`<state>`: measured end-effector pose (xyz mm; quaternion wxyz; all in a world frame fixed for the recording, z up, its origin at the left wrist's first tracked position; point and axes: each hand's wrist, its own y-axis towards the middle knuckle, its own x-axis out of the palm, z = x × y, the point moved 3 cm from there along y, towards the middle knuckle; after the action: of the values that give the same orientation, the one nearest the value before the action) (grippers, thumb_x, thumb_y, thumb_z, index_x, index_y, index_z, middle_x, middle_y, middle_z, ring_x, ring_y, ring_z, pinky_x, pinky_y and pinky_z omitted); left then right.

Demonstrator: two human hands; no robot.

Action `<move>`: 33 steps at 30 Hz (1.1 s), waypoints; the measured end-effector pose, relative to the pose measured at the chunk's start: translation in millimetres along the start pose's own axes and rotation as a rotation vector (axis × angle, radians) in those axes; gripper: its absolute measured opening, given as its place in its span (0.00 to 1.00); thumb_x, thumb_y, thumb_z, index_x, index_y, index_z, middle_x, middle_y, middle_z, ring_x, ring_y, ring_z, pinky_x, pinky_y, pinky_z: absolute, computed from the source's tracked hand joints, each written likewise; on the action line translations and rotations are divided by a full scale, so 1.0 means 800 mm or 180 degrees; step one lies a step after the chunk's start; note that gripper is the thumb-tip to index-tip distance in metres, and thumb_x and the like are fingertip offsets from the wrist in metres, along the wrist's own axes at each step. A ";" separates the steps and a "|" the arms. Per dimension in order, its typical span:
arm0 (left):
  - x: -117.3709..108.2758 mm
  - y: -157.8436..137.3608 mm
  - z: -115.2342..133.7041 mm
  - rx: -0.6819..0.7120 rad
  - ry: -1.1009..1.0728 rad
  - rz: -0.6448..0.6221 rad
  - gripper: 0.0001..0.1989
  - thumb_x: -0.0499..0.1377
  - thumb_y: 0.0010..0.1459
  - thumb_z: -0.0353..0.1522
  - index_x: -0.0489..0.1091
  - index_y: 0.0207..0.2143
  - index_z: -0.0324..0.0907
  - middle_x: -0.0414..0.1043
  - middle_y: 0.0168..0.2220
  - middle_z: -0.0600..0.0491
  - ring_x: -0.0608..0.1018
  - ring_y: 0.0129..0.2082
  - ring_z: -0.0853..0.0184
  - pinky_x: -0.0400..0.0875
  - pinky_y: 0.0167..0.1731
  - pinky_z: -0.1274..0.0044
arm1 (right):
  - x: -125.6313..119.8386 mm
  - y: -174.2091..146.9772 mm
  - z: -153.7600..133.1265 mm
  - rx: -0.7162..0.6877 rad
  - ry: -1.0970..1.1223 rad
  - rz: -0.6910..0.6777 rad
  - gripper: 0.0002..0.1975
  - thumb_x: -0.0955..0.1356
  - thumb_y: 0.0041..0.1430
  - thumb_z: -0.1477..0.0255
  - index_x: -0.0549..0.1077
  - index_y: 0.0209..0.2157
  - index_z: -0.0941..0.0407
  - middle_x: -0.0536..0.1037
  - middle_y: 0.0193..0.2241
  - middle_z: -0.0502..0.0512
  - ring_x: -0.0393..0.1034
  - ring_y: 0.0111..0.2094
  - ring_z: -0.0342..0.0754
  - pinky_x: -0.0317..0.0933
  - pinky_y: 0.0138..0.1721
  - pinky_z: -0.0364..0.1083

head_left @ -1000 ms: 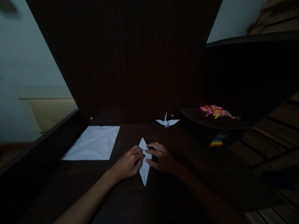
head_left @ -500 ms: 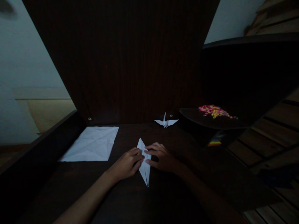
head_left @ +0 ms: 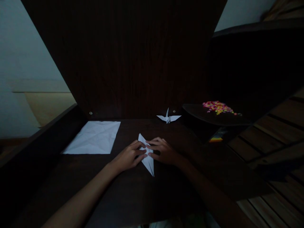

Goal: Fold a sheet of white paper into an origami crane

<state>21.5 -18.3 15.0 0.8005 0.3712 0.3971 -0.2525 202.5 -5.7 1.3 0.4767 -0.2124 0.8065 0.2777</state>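
A white sheet folded into a narrow, pointed diamond, a folded paper (head_left: 148, 164), lies on the dark tabletop, its lower end split into two points. My left hand (head_left: 130, 155) grips its left side, thumb and fingers close together at the edge. From the other side, my right hand (head_left: 163, 151) rests spread fingertips on the paper's right half; these fingers are apart. The fingers of both hands cover the middle of the diamond. Beyond them, near the back panel, stands a white origami crane (head_left: 168, 118) with spread wings.
A creased white paper sheet (head_left: 93, 139) lies flat at the left, near a raised side board (head_left: 47, 134). On the right, a rounded shelf (head_left: 192, 110) carries a pile of small colourful pieces (head_left: 218, 107). A tall dark panel (head_left: 123, 63) closes the back.
The folded paper has turned slightly, its top tip moving left and its lower points right. Both hands stay on it. The whole view has shifted a little, with things sitting higher.
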 end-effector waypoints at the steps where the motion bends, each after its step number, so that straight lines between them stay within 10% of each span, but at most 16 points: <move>1: 0.001 0.000 -0.001 0.0001 -0.0014 -0.0012 0.11 0.54 0.62 0.34 0.75 0.42 0.43 0.69 0.42 0.47 0.71 0.45 0.64 0.68 0.48 0.70 | 0.000 0.000 0.001 0.0012 0.0010 -0.0022 0.17 0.66 0.58 0.66 0.72 0.50 0.47 0.70 0.54 0.54 0.61 0.52 0.52 0.55 0.50 0.58; 19: 0.005 0.001 -0.023 -0.0267 0.0267 0.0107 0.20 0.59 0.55 0.43 0.71 0.44 0.38 0.76 0.43 0.46 0.75 0.46 0.62 0.70 0.48 0.70 | 0.001 0.005 0.002 0.0080 -0.0134 0.0036 0.15 0.66 0.59 0.65 0.74 0.47 0.50 0.71 0.53 0.50 0.61 0.50 0.54 0.58 0.49 0.58; 33: 0.007 -0.001 -0.012 -0.0016 0.0658 -0.0362 0.18 0.50 0.64 0.39 0.68 0.52 0.44 0.62 0.59 0.47 0.69 0.56 0.61 0.60 0.58 0.65 | 0.004 0.005 0.005 0.0205 -0.0271 -0.0335 0.17 0.64 0.60 0.62 0.71 0.50 0.46 0.67 0.57 0.48 0.57 0.54 0.57 0.54 0.49 0.62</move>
<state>19.7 -11.7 5.9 0.7406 0.3700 0.4987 -0.2569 201.4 -0.3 -2.4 0.5311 -0.2272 0.7818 0.2349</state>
